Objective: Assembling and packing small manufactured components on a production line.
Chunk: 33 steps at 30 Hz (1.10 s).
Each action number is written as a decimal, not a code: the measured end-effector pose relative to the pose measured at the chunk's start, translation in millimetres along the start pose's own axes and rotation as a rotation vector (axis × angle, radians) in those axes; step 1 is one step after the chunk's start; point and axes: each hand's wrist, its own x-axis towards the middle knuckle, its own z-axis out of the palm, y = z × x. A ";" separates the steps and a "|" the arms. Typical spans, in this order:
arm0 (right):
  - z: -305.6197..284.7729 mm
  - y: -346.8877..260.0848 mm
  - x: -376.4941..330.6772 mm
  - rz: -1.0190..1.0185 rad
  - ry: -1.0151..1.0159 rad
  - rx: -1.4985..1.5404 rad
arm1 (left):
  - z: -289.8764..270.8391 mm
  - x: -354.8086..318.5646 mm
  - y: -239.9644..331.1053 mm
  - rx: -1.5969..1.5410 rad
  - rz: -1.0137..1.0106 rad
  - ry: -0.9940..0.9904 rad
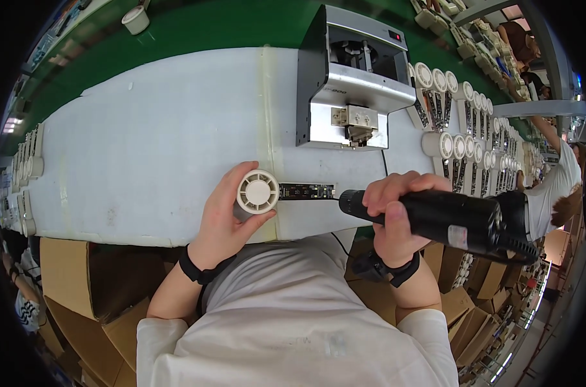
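My left hand [222,216] grips a white round housing [258,192] with a spoked, vented end, thumb and fingers closed around its sides. From the housing a narrow strip with a dark circuit board [306,191] runs to the right, over the white work surface. A black electric screwdriver [451,216] lies sideways in my right hand [396,219], with the fingers wrapped round its front part. Its bit points left at the right end of the board; whether it touches cannot be made out.
A grey metal screw feeder [364,84] stands beyond my hands. Rows of similar white housings with boards [457,147] line the right side, and more [30,160] stand at far left. Open cardboard boxes [67,277] sit below the table edge. Another person [554,187] works at right.
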 end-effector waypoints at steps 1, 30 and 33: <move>0.7 0.2 0.1 0.002 -0.001 -0.001 | -0.4 0.1 -0.4 -0.005 -0.002 0.000; 14.3 -11.7 83.1 -0.071 -0.005 -0.104 | -3.3 2.5 0.3 0.017 0.030 0.000; 15.2 -15.4 69.7 -0.004 -0.009 -0.079 | -3.0 1.8 -1.4 0.025 0.032 -0.005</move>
